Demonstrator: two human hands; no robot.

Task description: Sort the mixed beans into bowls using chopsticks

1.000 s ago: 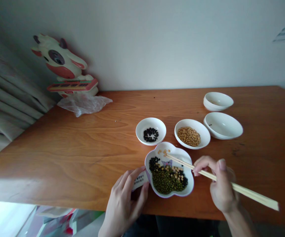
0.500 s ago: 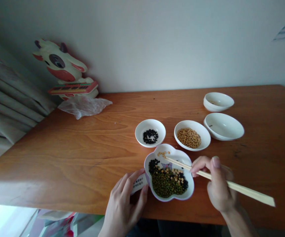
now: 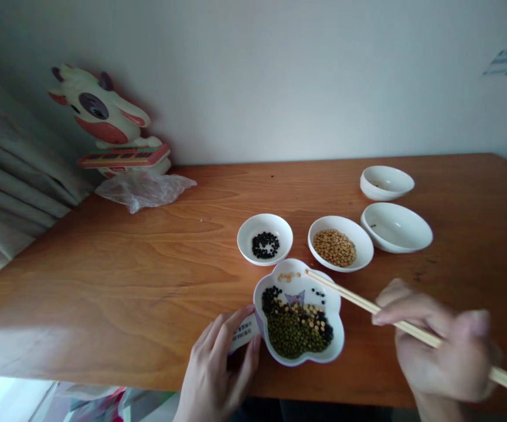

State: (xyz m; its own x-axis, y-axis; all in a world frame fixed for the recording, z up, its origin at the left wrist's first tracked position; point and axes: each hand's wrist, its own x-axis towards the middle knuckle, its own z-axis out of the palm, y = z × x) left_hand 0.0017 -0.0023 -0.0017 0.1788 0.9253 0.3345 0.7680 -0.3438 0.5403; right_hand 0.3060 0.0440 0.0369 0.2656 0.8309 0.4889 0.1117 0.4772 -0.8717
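Observation:
A scalloped white dish (image 3: 336, 346) with a lilac rim lies before me, holding green beans (image 3: 292, 337), black beans (image 3: 271, 299) and yellow beans (image 3: 318, 317). At its left side my left hand (image 3: 218, 357) pinches a white label (image 3: 245, 332) next to the rim, thumb below and fingers above. My right hand (image 3: 442, 340), partly blurred, grips wooden chopsticks (image 3: 359, 300). Their tips are together over the dish's upper right edge; whether a bean is between them I cannot make out. Several yellow beans (image 3: 286, 276) lie apart in the dish's top lobe.
Behind the dish stand a bowl (image 3: 244, 243) of black beans and a bowl (image 3: 363, 246) of yellow beans. Two more white bowls (image 3: 398, 237) at the right hold a few dark specks. A cow toy keyboard (image 3: 125, 155) and a plastic bag (image 3: 147, 190) sit back left.
My right hand has moved right and toward me, drawing the chopstick tips from the dish's top lobe to its upper right edge. My left hand keeps its grip. The view has shifted slightly.

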